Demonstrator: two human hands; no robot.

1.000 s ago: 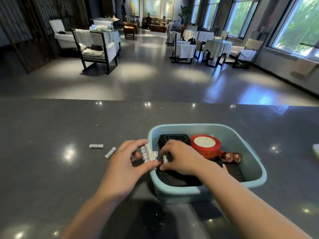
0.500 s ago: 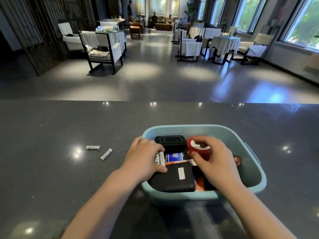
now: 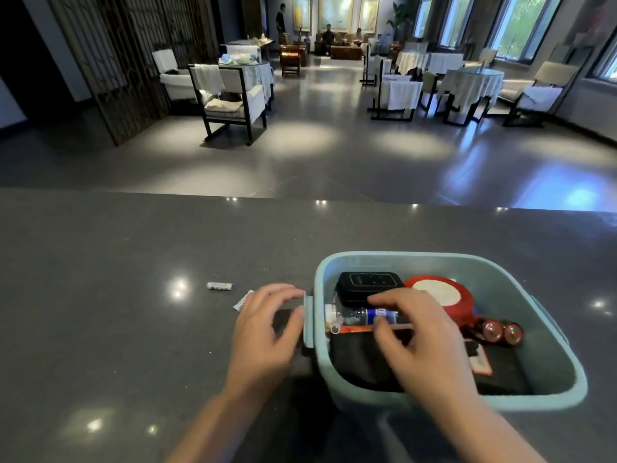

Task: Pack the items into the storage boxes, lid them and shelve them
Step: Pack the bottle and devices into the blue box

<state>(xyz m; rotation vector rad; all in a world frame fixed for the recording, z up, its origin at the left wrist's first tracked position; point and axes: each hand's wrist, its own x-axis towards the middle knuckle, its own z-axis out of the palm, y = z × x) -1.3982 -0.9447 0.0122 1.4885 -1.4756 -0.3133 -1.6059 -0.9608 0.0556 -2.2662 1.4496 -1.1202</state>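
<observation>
My right hand [image 3: 424, 342] reached into the blue storage box [image 3: 551, 349], fingers curled over a blue-labelled bottle [image 3: 364, 316]; whether they gripped it I couldn't tell. My left hand [image 3: 267, 332] hovered loosely open beside the box's handle. Two batteries [image 3: 219, 286] lay on the counter [image 3: 100, 295] nearby.
</observation>
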